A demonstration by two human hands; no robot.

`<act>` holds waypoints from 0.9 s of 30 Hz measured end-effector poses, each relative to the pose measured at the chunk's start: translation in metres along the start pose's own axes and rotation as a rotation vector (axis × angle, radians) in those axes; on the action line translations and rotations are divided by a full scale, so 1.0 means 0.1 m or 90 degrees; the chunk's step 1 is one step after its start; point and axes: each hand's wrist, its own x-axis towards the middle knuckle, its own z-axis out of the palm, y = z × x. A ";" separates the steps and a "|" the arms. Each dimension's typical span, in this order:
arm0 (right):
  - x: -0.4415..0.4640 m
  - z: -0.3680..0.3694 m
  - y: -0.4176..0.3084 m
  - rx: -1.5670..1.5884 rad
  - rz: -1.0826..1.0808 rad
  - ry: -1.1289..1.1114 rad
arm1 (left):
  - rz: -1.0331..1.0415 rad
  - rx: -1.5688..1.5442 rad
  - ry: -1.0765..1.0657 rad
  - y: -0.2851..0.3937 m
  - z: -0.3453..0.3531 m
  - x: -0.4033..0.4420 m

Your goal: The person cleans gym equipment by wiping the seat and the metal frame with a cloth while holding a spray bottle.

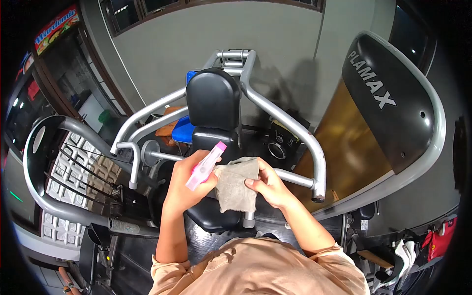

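My left hand (181, 184) is closed round a spray bottle (205, 167), whose pink and white trigger head shows from above; the bottle's body is hidden by the hand. A worn grey cloth (237, 189) hangs between my hands. Its right edge is pinched between the thumb and fingers of my right hand (271, 188), while its left edge meets my left fingertips. Both hands are above the black seat (212, 217) of a gym machine, in front of its padded backrest (213, 101).
Grey metal lever arms (290, 122) curve round both sides of the seat. A tall PLAMAX weight housing (388, 103) stands at the right. A blue chair (183, 130) is behind the machine, and another machine's frame (37, 179) is at the left.
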 end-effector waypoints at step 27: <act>0.30 -0.13 0.16 -0.112 0.052 0.117 | -0.255 -0.575 -0.026 -0.81 0.34 -0.02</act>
